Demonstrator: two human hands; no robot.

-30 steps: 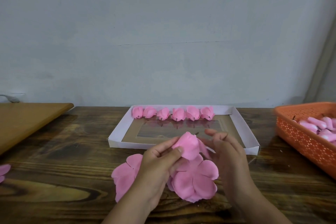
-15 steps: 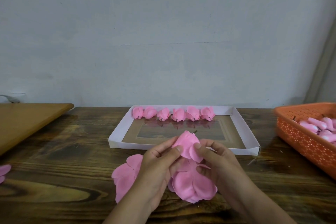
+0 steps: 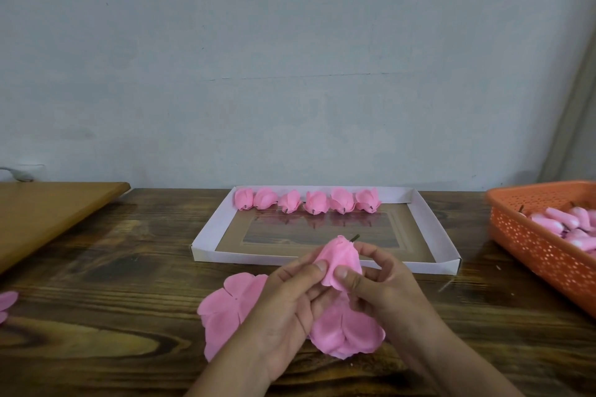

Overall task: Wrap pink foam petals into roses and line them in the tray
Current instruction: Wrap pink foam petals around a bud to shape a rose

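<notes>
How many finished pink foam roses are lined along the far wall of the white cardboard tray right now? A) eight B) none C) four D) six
D: six finished pink foam roses sit in one row against the far wall of the white cardboard tray, while a seventh rose is pinched between the left hand and right hand in front of the tray.

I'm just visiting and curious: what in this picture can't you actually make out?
All in the head view:
- Orange basket: cut off by the right edge, so its pink pieces cannot be counted.
- Flat petal sheets: partly hidden under the left hand and right hand.
- Rose being wrapped: its underside is covered by fingers.
- Pink scrap: cut by the left edge.
</notes>
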